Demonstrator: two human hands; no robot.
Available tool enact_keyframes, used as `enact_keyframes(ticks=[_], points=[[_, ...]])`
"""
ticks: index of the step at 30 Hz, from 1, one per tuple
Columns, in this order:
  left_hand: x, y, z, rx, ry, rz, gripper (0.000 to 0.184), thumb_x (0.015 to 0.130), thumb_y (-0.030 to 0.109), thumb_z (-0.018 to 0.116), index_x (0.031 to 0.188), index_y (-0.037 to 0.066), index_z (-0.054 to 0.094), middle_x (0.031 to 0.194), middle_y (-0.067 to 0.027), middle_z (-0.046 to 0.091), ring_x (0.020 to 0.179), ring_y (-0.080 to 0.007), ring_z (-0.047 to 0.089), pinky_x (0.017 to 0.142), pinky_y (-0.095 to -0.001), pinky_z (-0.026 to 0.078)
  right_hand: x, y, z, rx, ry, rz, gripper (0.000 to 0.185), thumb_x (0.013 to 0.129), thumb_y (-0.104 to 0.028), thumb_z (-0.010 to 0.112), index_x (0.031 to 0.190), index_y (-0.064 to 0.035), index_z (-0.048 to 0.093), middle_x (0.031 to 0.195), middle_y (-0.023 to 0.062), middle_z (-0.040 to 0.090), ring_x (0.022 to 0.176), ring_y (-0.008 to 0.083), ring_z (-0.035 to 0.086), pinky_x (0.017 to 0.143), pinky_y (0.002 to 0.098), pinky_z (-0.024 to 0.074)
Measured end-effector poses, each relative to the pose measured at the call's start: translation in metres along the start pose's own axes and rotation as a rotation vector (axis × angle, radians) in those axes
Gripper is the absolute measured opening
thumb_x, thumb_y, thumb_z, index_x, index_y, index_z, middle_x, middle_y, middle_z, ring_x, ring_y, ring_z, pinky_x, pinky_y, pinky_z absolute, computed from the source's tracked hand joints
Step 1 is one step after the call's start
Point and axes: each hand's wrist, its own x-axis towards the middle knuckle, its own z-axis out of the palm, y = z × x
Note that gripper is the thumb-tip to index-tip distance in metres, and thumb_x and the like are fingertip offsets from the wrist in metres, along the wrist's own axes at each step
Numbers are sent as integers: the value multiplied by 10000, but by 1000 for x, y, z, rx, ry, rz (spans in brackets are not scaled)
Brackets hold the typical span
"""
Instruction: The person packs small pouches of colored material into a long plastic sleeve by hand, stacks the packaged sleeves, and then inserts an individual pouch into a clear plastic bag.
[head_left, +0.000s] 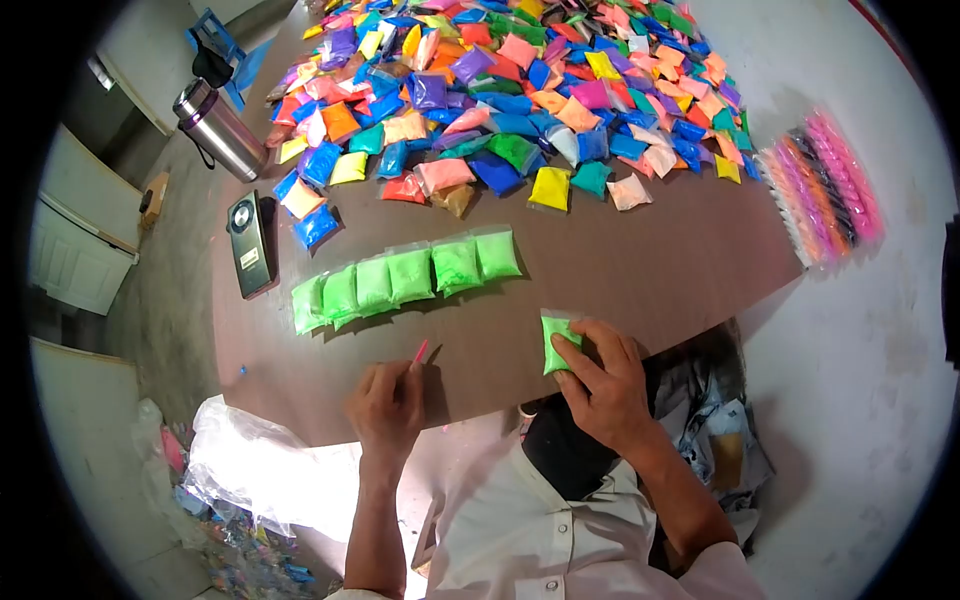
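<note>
My left hand (385, 408) is closed near the table's front edge, with a thin pink stick (422, 350) poking up from its fingers. What kind of stick it is, I cannot tell. To the right, my right hand (610, 385) grips a small clear packet of bright green material (553, 342) between thumb and fingers, low over the table edge. Beyond both hands lies a slanting row of several similar green packets (408, 275), side by side and partly overlapping.
A large heap of colourful packets (500, 100) covers the far tabletop (690, 250). At left are a steel flask (220, 130) and a dark phone (249, 245). Bagged colourful twisted strands (822, 190) lie at the right edge. Clear plastic sheeting (250, 465) hangs below left.
</note>
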Motion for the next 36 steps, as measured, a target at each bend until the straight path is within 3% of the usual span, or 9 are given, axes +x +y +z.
enact_keyframes(ticks=[11,13,18,28,36], points=[[0,-3,-3,25,-26,-7,97,963,40,796,911,5,723,741,-137,622,586,-254,586,565,-374,453,99,15,34,-56,77,-166,408,882,-111,791,1287,-101,743,1285,70,692,1211,291,647,1080,469,470],[-2,-5,-2,7,-19,-41,111,919,60,831,884,63,726,744,-116,627,587,-291,607,548,-418,466,108,15,42,-61,73,-181,402,881,-122,799,1279,-109,742,1283,55,697,1212,278,650,1092,471,463],[1,-1,-7,33,-46,-41,99,910,51,831,892,62,734,755,-117,640,600,-289,627,555,-414,484,116,19,59,-40,32,-156,372,882,-130,806,1250,-121,748,1273,31,704,1211,247,660,1109,478,442],[0,0,-3,12,3,-38,86,903,50,832,909,65,748,776,-113,671,632,-293,657,585,-408,510,110,21,62,2,52,-156,383,890,-122,790,1269,-115,737,1294,53,699,1226,265,662,1082,470,466],[-5,-7,1,43,16,-3,71,928,63,820,928,50,750,799,-132,693,662,-297,679,609,-408,526,87,16,43,36,158,-60,442,858,-107,820,1293,-75,743,1385,129,688,1235,351,667,1066,471,505]])
